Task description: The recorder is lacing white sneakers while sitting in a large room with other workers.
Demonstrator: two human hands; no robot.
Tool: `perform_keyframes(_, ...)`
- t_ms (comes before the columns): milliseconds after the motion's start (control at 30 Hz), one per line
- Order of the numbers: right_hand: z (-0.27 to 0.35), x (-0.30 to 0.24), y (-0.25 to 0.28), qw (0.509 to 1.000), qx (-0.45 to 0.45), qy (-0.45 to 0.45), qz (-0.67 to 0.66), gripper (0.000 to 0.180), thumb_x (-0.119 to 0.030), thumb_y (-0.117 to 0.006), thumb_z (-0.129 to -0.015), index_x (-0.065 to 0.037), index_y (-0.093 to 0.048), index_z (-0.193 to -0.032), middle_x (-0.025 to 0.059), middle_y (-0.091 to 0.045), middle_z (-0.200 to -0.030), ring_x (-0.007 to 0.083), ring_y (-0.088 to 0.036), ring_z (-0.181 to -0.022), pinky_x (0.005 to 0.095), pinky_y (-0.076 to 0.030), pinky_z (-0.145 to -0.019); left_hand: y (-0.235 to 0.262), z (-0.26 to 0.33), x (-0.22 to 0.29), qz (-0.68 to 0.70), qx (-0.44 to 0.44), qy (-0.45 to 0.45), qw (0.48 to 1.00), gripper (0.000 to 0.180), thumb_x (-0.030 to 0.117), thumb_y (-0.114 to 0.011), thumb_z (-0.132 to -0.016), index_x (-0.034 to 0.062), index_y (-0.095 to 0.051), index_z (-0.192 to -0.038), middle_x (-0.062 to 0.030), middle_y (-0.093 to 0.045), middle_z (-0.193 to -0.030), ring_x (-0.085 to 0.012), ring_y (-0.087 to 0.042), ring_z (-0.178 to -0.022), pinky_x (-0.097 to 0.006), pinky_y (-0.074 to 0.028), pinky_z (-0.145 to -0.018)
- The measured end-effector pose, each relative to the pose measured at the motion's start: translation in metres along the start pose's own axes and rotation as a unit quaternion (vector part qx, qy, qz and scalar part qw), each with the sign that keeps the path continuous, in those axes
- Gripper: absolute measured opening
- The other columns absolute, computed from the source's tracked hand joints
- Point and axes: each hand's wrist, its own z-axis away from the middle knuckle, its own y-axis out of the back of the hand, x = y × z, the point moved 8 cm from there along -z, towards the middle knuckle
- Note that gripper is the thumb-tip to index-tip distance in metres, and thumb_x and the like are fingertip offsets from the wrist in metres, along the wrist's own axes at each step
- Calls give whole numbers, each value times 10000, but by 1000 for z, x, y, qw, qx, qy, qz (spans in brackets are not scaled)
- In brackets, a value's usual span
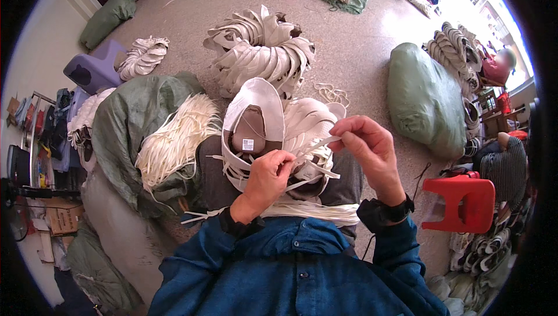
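White shoe uppers [254,92] rest on my lap, one opened toward me with a brown lining and a small white label inside. Over the right-hand part of them, my right hand [372,150] pinches the end of a flat white shoelace [317,146] between thumb and fingers. My left hand [268,179] is closed lower down, its fingers on the same lace beside the upper. Other lace ends hang loose around the uppers. A bundle of white laces [317,211] lies across my lap, close to my waist.
On the left, a pile of white laces [180,136] lies on a green sack [125,124]. Ahead stands a ring of stacked uppers [261,54]. To the right are a full green sack [421,95] and a red stool [462,203]. Other people sit at the far right.
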Motion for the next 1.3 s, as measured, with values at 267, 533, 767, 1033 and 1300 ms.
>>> perform_keyframes(267, -17, 12, -19, 992, -16, 72, 100, 97, -28, -604, -954, 20, -632, -1034, 52, -657, -967, 97, -606, -882, 255, -502, -768, -7, -5, 4, -38, -7, -31, 999, 84, 22, -659, -848, 31, -675, -930, -144, -626, -870, -346, -643, -801, -406, -501, -680)
perform_keyframes(533, -39, -6, -45, 946, 3, 175, 272, 78, -16, -607, -888, 11, -626, -959, 137, -593, -841, 282, -612, -775, 364, -473, -665, -20, 3, 11, -212, -39, -111, 970, 109, 97, -675, -840, 60, -669, -942, -82, -617, -920, -279, -612, -901, -411, -456, -879)
perform_keyframes(767, -37, 2, -92, 886, -167, 245, 356, 281, 1, -620, -767, 13, -572, -1044, 202, -572, -1014, 416, -622, -889, 466, -513, -740, -28, 26, 26, -367, 21, -233, 900, 179, 127, -644, -847, 11, -647, -983, -123, -574, -989, -279, -570, -941, -448, -410, -1024)
perform_keyframes(1033, 2, 25, -46, 874, -97, 163, 447, 95, -54, -618, -869, -25, -618, -960, 162, -619, -892, 386, -642, -795, 447, -521, -665, -22, 11, 7, -252, 14, -146, 957, 138, 94, -586, -892, -6, -618, -982, -172, -570, -988, -343, -566, -929, -441, -479, -886)
perform_keyframes(1300, 16, 98, -57, 807, -75, 47, 583, 180, -220, -624, -911, -43, -596, -898, 141, -639, -810, 360, -662, -728, 459, -521, -608, -14, 8, 8, -155, 8, -106, 982, 103, 50, -571, -906, -16, -607, -977, -179, -570, -965, -370, -564, -903, -460, -477, -798)
